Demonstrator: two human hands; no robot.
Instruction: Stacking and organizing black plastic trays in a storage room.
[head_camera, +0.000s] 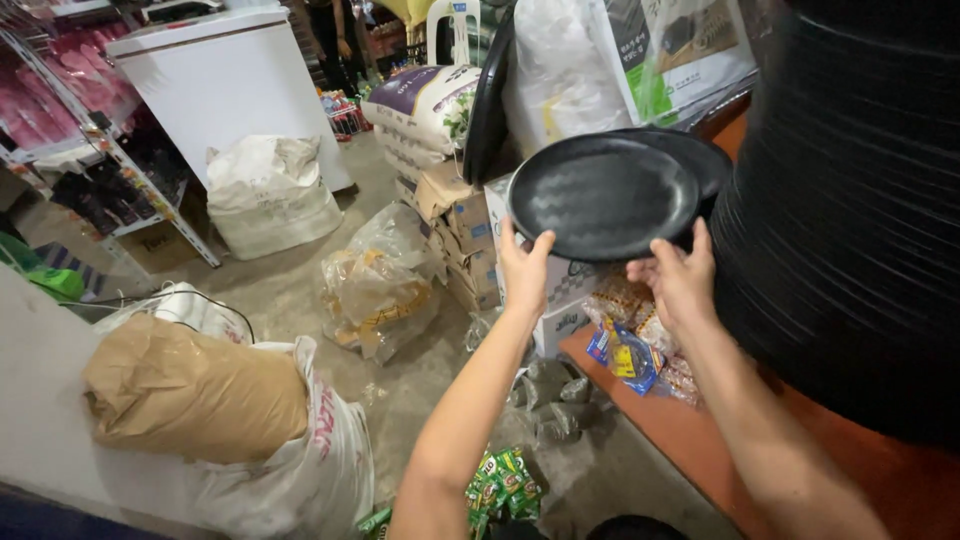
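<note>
Head view: both hands, left (523, 268) and right (680, 280), clasp the black plate's (600, 195) lower rim.

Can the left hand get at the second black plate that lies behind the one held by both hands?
Probably not directly. The left hand grips the near rim of the front black plate, which covers most of the second black plate. Only its right edge shows, closer to the right hand.

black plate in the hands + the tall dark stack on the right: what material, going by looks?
Black plate: likely plastic or melamine, with a smooth, semi-gloss face that shows soft wavy light reflections; held at its rim by the left hand and right hand. Tall stack: apparently the same ware, thin dark glossy rims layered closely. Coated metal can't be ruled out.
</note>
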